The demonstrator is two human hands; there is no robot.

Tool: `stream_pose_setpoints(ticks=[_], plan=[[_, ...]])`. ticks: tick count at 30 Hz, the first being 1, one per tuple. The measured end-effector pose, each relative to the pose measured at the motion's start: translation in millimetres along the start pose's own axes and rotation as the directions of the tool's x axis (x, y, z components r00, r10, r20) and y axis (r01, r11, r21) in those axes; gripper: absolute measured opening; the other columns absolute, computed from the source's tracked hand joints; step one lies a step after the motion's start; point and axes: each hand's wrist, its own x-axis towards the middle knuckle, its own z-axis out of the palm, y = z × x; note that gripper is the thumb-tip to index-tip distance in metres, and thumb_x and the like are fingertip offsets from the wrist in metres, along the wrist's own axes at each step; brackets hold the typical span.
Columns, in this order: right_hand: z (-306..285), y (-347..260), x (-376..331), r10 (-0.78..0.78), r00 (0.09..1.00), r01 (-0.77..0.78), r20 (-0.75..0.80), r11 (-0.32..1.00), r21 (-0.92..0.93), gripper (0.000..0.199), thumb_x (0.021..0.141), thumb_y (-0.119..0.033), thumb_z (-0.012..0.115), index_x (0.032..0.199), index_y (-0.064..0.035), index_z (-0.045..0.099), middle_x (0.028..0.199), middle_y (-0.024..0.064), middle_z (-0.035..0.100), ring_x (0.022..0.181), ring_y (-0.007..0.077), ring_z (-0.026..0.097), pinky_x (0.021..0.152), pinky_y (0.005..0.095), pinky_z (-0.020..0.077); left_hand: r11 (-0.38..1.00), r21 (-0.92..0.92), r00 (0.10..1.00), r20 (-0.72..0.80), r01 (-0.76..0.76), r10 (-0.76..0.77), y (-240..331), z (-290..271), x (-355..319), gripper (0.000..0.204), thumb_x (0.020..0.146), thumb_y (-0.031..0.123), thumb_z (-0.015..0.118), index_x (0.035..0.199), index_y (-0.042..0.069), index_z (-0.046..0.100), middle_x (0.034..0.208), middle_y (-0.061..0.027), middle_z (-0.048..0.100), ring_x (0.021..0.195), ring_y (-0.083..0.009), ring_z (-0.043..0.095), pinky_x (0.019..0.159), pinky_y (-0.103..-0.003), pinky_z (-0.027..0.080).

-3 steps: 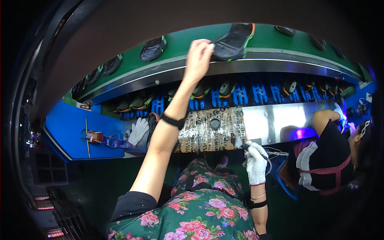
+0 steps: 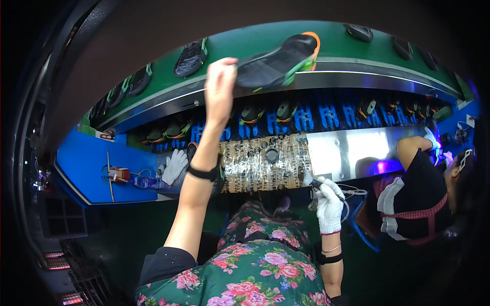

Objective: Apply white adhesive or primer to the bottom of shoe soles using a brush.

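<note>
My bare left hand (image 2: 222, 86) is closed on one end of a black shoe sole (image 2: 278, 64) with green and orange edging. It holds the sole in the air over the near edge of a green conveyor belt (image 2: 245, 43); the hand is a little blurred. My right hand (image 2: 329, 204), in a white knit glove, grips a dark-handled brush (image 2: 317, 183) with a pale tip. That tip is at the front edge of a cardboard-covered work surface (image 2: 255, 163), near the metal plate (image 2: 352, 153).
More soles (image 2: 190, 58) lie along the belt. Beneath it runs a rack of blue holders (image 2: 329, 116), several carrying shoe parts. At left are a white glove (image 2: 176, 166), a plastic bottle (image 2: 145, 182) and a blue panel (image 2: 87, 163). A co-worker (image 2: 416, 199) sits at right.
My left hand has moved left and slightly nearer, drawing the sole along. The sole has swung from steep to more sideways. My right hand has barely moved.
</note>
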Motion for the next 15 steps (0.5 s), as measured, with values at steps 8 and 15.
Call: stream_pose_setpoints(ticks=[8,15], plan=[[21.9,-51.7,-5.6,-0.07,0.998,0.069,0.0,0.983,0.171,0.018,0.087,0.008,0.067,0.102,0.0005,0.073,0.106,0.0155,0.074,0.087,0.0203,0.071,0.071,0.0277,0.0587,0.962,-0.135,0.968,-0.045,0.239,-0.247,27.4,-104.0,-68.3,0.015,0.095,0.007,0.066,0.109,0.003,0.069,0.104,-0.0037,0.07,0.094,-0.0111,0.065,0.089,-0.027,0.051],[101.8,-53.7,-31.6,-0.021,0.957,0.039,0.289,0.998,-0.054,0.019,0.083,0.009,0.07,0.102,0.007,0.073,0.11,0.0247,0.074,0.085,0.0228,0.074,0.075,0.0312,0.0617,0.473,-0.047,0.428,0.509,0.88,-0.747,-12.9,-26.8,-139.5,0.024,0.093,0.025,0.076,0.101,0.002,0.076,0.087,-0.0035,0.075,0.074,-0.0118,0.071,0.072,-0.027,0.058]])
